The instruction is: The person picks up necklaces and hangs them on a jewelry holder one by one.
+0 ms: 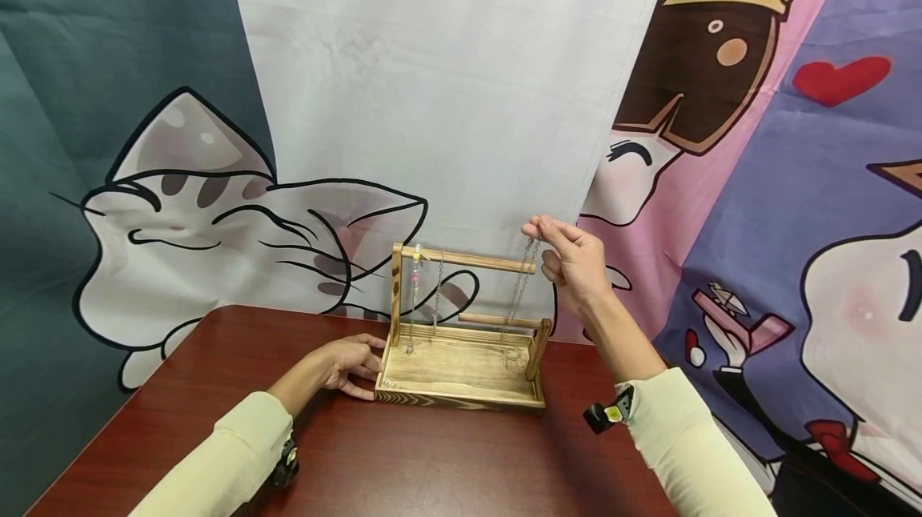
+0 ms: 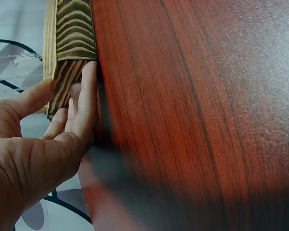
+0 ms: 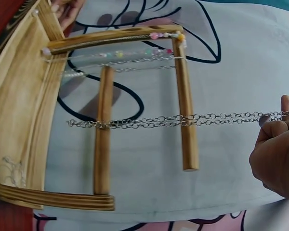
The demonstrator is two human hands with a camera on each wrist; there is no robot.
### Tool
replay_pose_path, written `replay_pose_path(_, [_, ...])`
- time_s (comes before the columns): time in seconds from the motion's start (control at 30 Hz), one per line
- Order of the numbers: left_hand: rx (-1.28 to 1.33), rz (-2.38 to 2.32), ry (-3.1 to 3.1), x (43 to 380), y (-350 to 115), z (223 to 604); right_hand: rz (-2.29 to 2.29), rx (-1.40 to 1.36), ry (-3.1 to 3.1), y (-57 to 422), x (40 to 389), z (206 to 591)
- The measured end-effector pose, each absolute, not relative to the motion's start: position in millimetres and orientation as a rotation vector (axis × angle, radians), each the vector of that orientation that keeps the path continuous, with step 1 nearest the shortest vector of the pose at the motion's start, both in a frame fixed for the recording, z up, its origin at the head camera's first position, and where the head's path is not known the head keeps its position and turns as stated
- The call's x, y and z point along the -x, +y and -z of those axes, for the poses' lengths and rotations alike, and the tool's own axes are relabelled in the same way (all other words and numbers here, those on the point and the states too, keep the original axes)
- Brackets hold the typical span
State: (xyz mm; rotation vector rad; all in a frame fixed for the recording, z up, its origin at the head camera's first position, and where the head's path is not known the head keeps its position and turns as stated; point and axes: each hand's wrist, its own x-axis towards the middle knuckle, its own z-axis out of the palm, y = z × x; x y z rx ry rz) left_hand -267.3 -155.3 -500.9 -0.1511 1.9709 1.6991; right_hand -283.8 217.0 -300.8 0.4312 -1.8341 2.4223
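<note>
A wooden jewelry stand (image 1: 461,399) with a shallow tray base and two bars stands on the table. At its left end my left hand (image 1: 350,365) holds the tray's edge; in the left wrist view the thumb and fingers (image 2: 88,91) lie against the wood. My right hand (image 1: 576,261) pinches a silver chain necklace (image 3: 156,120) above the right end of the upper bar (image 1: 468,260). The chain hangs in a doubled strand past both bars. A beaded strand (image 1: 414,285) and another silver chain (image 1: 438,293) hang from the upper bar's left part.
A thin chain (image 1: 514,357) lies in the tray's right side, and a small shiny piece (image 1: 387,383) sits in its front left corner. The lower bar (image 1: 497,321) extends from the right post. Behind the reddish-brown table (image 1: 432,461) hangs a printed cartoon curtain (image 1: 446,101).
</note>
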Motion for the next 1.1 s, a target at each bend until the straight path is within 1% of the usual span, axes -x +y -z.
replay_pose_path(0.63, [0.164,-1.702,1.974,267.6,-156.8,501.0,-2.408,-0.452,-1.71,225.2,300.2,263.2])
replay_pose_path(1.1, [0.161,-1.706,1.972,267.9,-155.2,503.3,-2.382,-0.386,-1.689,231.9,316.6,266.6])
